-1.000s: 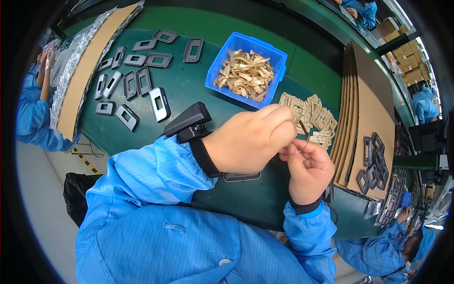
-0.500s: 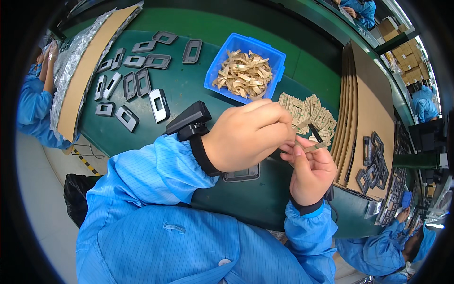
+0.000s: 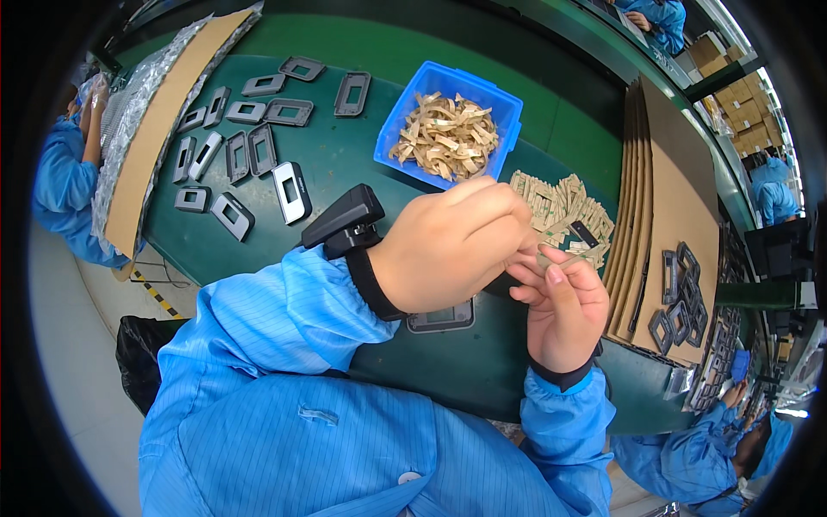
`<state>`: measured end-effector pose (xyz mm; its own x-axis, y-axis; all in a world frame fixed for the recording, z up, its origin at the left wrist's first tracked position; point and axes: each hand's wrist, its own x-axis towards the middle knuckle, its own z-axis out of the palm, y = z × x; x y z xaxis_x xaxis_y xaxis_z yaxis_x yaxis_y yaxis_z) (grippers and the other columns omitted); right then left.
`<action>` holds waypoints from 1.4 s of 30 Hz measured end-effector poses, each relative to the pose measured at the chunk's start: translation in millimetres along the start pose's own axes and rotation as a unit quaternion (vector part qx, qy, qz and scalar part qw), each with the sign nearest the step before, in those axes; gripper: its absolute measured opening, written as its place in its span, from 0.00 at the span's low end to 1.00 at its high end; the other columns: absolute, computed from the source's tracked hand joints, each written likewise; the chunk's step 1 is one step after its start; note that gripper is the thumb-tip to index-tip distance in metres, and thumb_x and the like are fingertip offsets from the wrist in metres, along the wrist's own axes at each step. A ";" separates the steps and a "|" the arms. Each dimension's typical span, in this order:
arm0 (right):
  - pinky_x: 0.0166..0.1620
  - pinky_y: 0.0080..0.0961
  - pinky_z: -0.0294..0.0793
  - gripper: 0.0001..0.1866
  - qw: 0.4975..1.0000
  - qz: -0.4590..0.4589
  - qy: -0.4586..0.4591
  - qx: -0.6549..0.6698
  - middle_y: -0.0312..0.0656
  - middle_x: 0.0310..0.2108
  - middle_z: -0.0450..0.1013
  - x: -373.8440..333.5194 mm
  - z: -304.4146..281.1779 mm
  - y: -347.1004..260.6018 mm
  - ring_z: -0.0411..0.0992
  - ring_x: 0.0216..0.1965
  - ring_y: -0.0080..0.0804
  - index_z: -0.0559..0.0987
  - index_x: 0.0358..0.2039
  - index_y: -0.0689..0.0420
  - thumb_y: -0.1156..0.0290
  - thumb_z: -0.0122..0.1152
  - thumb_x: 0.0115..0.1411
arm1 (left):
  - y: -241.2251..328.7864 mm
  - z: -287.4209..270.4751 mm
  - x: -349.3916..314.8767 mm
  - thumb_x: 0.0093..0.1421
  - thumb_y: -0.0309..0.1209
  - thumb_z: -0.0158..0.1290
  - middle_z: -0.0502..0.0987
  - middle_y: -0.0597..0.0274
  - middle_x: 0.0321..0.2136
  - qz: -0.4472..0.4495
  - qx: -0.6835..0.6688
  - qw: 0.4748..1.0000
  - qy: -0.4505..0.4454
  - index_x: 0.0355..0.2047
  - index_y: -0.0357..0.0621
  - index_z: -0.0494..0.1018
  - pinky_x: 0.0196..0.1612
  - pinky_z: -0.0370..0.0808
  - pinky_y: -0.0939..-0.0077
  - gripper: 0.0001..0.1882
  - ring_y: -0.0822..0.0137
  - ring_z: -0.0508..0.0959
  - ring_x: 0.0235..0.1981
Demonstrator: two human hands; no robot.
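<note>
Both of my hands meet over the right part of the green table [image 3: 413, 370]. My left hand [image 3: 461, 246] is closed in a pinch, its fingertips close to those of my right hand; what lies between them is hidden. My right hand [image 3: 564, 306] pinches a thin tan adhesive strip [image 3: 588, 253] between thumb and fingers. Just beyond it shows a small black rectangular piece [image 3: 584, 233]; I cannot tell whether it is held. Behind the hands lies a pile of flat tan-and-green strips [image 3: 551, 196]. A grey frame [image 3: 442, 319] rests below my left wrist, partly covered.
A blue bin [image 3: 385, 146] of curled tan strips stands beyond my hands. Several grey and silver frames [image 3: 261, 148] lie at left. Upright cardboard sheets [image 3: 668, 198] stand at right, near more dark frames [image 3: 680, 297]. Co-workers in blue [image 3: 689, 452] sit at both sides.
The fingers of my right hand have shifted slightly, and the strip has tilted upward at its outer end. The black piece has moved a little to the right and away from me.
</note>
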<state>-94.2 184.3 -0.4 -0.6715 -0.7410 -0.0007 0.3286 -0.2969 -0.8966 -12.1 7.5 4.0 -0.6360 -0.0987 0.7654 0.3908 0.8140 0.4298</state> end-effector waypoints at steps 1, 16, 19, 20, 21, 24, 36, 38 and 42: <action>0.43 0.26 0.83 0.10 1.000 -0.002 -0.003 0.001 0.57 0.46 0.77 0.0 1.4 0.6 0.79 0.46 0.44 0.75 0.47 0.67 0.81 0.51 0.67 | -0.7 -1.3 -1.3 0.42 0.21 0.65 0.74 0.61 0.31 0.003 -0.004 1.000 0.017 0.31 0.43 0.75 0.29 0.73 0.70 0.14 0.59 0.75 0.28; 0.44 0.29 0.83 0.10 0.993 -0.089 0.004 -0.077 0.53 0.44 0.77 -4.4 11.4 5.6 0.79 0.45 0.40 0.75 0.46 0.67 0.85 0.53 0.64 | 1.6 -13.8 -1.7 0.45 0.25 0.65 0.77 0.64 0.29 0.020 -0.030 0.999 0.027 0.33 0.46 0.79 0.30 0.73 0.71 0.12 0.62 0.77 0.29; 0.43 0.29 0.83 0.09 0.988 -0.090 0.036 -0.116 0.52 0.43 0.77 -6.3 4.5 12.4 0.79 0.43 0.39 0.76 0.45 0.67 0.84 0.55 0.64 | 2.9 -16.8 -3.2 0.48 0.25 0.62 0.77 0.63 0.32 0.028 -0.018 0.999 0.016 0.34 0.45 0.78 0.33 0.76 0.68 0.11 0.59 0.78 0.33; 0.42 0.28 0.83 0.09 0.986 -0.093 0.047 -0.130 0.53 0.43 0.77 -6.9 3.7 12.3 0.79 0.43 0.38 0.75 0.45 0.67 0.83 0.55 0.64 | 2.2 -13.5 -3.9 0.48 0.25 0.61 0.76 0.63 0.32 0.027 -0.032 0.999 0.021 0.34 0.45 0.77 0.33 0.76 0.68 0.11 0.58 0.78 0.33; 0.42 0.27 0.83 0.08 0.984 -0.093 0.056 -0.140 0.53 0.43 0.77 -7.0 2.6 12.7 0.79 0.43 0.38 0.75 0.44 0.67 0.83 0.55 0.64 | 2.0 -10.7 -5.3 0.48 0.25 0.61 0.75 0.62 0.33 0.024 -0.043 0.998 0.025 0.33 0.45 0.77 0.34 0.76 0.68 0.10 0.57 0.77 0.33; 0.40 0.20 0.80 0.09 0.982 -0.092 0.045 -0.158 0.51 0.44 0.77 -8.7 -10.1 16.5 0.79 0.43 0.33 0.74 0.46 0.66 0.80 0.54 0.66 | 7.1 -4.4 -4.3 0.49 0.25 0.60 0.73 0.61 0.33 0.024 -0.040 0.998 0.039 0.32 0.44 0.75 0.32 0.75 0.69 0.09 0.57 0.76 0.35; 0.48 0.24 0.78 0.16 0.961 -0.009 0.037 -0.275 0.54 0.47 0.77 1.0 0.1 3.5 0.78 0.47 0.37 0.74 0.51 0.73 0.74 0.53 0.69 | 3.9 0.0 -5.1 0.49 0.26 0.58 0.68 0.59 0.33 -0.019 -0.026 0.999 -0.006 0.30 0.42 0.69 0.29 0.74 0.68 0.10 0.56 0.72 0.38; 0.49 0.25 0.78 0.18 0.959 -0.021 0.020 -0.283 0.54 0.49 0.76 0.1 -2.0 6.7 0.76 0.50 0.37 0.71 0.54 0.73 0.72 0.51 0.70 | 4.7 -0.2 -5.0 0.49 0.26 0.57 0.67 0.58 0.34 -0.025 -0.011 0.999 -0.019 0.30 0.41 0.67 0.30 0.74 0.68 0.10 0.55 0.72 0.38; 0.51 0.26 0.78 0.20 0.979 -0.048 -0.037 -0.196 0.54 0.50 0.75 -3.1 5.9 -0.8 0.75 0.52 0.39 0.68 0.57 0.73 0.73 0.52 0.69 | 3.3 0.2 -5.1 0.50 0.26 0.56 0.67 0.57 0.33 -0.019 0.018 0.999 -0.018 0.31 0.41 0.66 0.28 0.73 0.69 0.11 0.55 0.71 0.37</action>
<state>-88.4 183.3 2.9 -0.6324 -0.7668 0.1099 -0.0235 -0.1228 -0.9922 -7.7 10.9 1.5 -0.6740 -0.1103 0.7304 0.3420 0.8298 0.4410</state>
